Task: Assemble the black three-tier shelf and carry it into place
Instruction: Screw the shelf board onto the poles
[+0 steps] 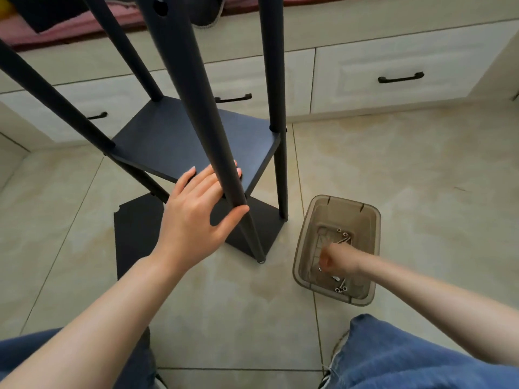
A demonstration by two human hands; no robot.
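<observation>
Steadying the half-built black shelf [179, 141], standing on the tiles, the left hand [193, 217] lies fingers spread on its middle board [252, 141], thumb against the near pole [198, 102]; keep that brace firm while the right hand [335, 261], curled and blurred in the brown bin [375, 217], fishes for screws [344, 235], whether pinching one I cannot tell

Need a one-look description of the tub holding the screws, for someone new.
Find the black shelf standing on the tiled floor; the tub sits on the floor just to its right. It is the only see-through brownish container, rectangular with rounded corners, with loose screws in its bottom and the right hand reaching in.
</observation>
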